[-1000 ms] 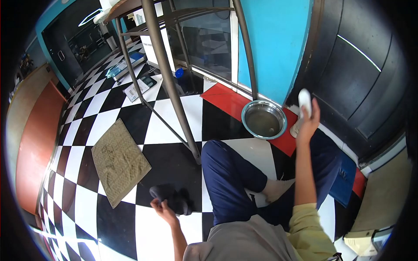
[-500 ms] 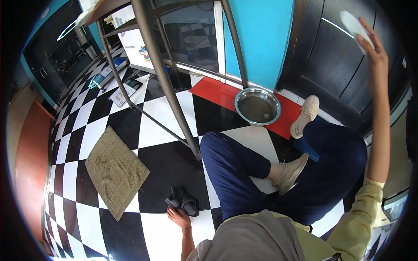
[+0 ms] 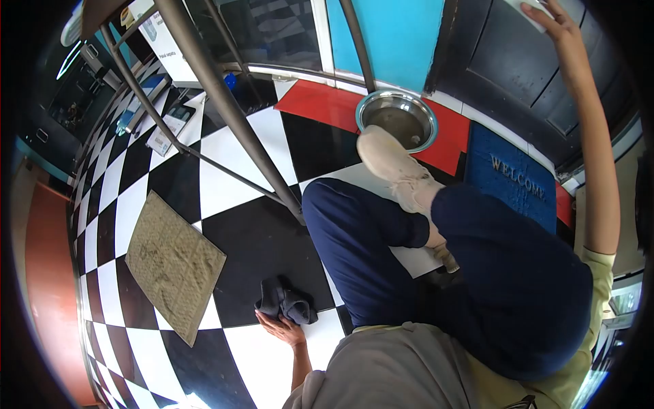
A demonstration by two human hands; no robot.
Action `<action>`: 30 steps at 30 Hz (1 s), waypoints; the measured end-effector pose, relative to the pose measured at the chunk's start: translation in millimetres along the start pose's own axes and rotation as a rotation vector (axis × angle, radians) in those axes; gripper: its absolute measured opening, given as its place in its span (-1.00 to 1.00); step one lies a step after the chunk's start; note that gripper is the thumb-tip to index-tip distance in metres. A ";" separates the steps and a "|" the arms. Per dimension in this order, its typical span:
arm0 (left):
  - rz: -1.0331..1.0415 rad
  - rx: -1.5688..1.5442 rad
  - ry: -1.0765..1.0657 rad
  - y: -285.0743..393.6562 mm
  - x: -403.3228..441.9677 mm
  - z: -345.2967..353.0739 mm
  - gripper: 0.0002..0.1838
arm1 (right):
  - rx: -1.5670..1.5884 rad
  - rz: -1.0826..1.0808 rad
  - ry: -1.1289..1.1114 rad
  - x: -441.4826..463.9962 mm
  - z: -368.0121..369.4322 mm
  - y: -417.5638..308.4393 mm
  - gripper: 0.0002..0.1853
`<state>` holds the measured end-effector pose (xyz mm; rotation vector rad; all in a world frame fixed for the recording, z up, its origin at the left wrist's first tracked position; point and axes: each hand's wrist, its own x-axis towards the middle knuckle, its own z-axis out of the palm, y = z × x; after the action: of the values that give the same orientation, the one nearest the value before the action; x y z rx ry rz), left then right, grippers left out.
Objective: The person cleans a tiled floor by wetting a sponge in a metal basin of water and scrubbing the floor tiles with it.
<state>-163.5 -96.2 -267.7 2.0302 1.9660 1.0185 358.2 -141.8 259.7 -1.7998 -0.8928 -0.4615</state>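
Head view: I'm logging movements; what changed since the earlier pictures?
The right hand, holding a flat white object, rose from beside the round steel bowl to high before the black door. The beige right shoe swung left, now partly hiding the bowl. The left hand, earlier pinching the dark grey fabric bundle, now lies spread against it. Bowl and rectangular tan mat stayed put.

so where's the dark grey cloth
In the head view's lower left, the dark cloth lies on the checkered floor at the left hand, right of the tan mat.
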 end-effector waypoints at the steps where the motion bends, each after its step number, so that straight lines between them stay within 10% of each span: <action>1: 0.034 -0.011 -0.002 1.4 0.4 -2.0 -0.31 | 0.030 0.023 -0.040 0.4 6.3 4.7 -0.39; 11: 0.051 0.069 -0.035 -15.5 -2.1 9.6 -0.42 | 0.152 -0.019 -0.413 27.3 80.4 120.3 -0.41; 17: -0.512 0.005 -0.136 58.4 39.7 48.8 -0.35 | -0.054 0.242 -0.951 -14.3 171.0 184.4 -0.47; 19: -0.404 0.095 -0.091 94.9 44.5 76.8 -0.27 | -0.147 -0.053 -1.006 -37.8 210.6 239.2 -0.51; 27: 0.177 0.232 -0.080 91.1 38.4 92.2 -0.24 | -0.225 -0.102 -1.034 -79.0 317.9 322.3 -0.48; 30: 0.079 0.240 -0.190 96.5 39.0 84.7 -0.23 | -0.234 -0.128 -0.946 -74.0 333.1 318.4 -0.45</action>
<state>-40.0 -43.8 -266.4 2.2483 2.0025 0.5987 518.5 73.5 -122.0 -2.1999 -1.6467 0.2745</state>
